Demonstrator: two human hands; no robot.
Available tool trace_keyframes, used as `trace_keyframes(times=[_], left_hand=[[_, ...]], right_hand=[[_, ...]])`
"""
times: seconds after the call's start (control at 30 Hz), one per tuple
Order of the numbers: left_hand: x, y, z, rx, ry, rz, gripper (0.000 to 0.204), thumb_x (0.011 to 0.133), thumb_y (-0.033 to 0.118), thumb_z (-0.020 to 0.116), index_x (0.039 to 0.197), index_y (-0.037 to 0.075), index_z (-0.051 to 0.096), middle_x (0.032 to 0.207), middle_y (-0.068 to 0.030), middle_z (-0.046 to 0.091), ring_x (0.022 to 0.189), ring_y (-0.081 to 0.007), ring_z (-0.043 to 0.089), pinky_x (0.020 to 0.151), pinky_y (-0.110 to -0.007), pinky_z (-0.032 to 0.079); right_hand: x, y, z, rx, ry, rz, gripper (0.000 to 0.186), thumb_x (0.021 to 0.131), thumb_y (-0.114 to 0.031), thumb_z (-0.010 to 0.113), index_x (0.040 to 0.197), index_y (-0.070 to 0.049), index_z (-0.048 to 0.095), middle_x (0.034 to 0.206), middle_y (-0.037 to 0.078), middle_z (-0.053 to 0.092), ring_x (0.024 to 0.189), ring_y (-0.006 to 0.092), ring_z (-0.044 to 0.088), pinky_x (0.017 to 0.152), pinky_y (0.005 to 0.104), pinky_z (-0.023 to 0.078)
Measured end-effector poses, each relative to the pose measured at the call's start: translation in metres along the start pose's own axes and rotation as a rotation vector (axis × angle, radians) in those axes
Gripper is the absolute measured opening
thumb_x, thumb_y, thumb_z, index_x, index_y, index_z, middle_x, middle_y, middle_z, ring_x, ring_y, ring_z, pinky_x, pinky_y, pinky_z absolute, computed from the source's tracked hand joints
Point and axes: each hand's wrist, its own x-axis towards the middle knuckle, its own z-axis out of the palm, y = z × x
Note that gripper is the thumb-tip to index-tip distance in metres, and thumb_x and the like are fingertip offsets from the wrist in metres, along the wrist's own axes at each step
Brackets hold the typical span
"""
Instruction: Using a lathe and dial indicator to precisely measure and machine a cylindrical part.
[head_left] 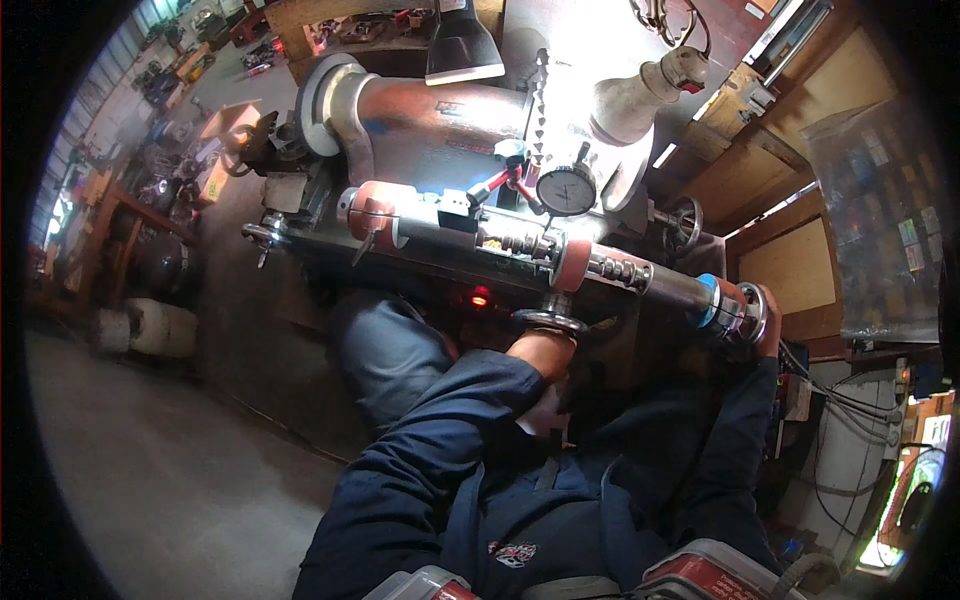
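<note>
My left hand (543,348) grips the lower chrome handwheel (550,320), beneath a red collar (571,265) on a long metal shaft assembly (667,288). My right hand (769,328) is wrapped round the handwheel (754,306) at the shaft's right end, beside a blue ring (716,296). Threaded sections show along the shaft. A round dial indicator (566,190) stands above it on a jointed red arm (487,186), based on a dark block (458,207). Another red collar (373,210) sits farther left on the shaft.
Behind stands a machine with a coppery cylindrical body (430,105), a grey housing (625,105) and a side handwheel (687,225). A wooden panel (785,265) and cables (840,395) are at the right. Cluttered shelving and a white cylinder (162,325) stand at the left, along the concrete floor (150,420).
</note>
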Motion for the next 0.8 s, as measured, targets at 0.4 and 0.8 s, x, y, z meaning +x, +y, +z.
trace_keyframes(times=[0.4, 0.8], left_hand=[[0.001, -0.004, 0.008, -0.006, 0.014, -0.026, 0.066, 0.078, 0.028, 0.080, 0.134, 0.001, 0.055, 0.139, -0.0202, 0.054, 0.128, -0.0347, 0.052, 0.109, -0.042, 0.043], [-0.007, -0.008, 0.014, -0.084, 0.131, 0.020, 0.051, 0.080, 0.023, 0.072, 0.124, -0.001, 0.062, 0.128, -0.0238, 0.061, 0.119, -0.0361, 0.059, 0.103, -0.043, 0.047]], right_hand=[[-0.024, 0.023, 0.015, -0.043, -0.053, 0.061, 0.025, 0.094, -0.021, 0.063, 0.112, -0.003, 0.065, 0.106, 0.005, 0.068, 0.094, 0.0143, 0.063, 0.083, 0.0306, 0.051], [-0.081, 0.034, 0.010, 0.402, 0.085, 0.346, 0.033, 0.096, -0.024, 0.065, 0.120, -0.001, 0.065, 0.109, 0.006, 0.069, 0.097, 0.0157, 0.063, 0.086, 0.0328, 0.049]])
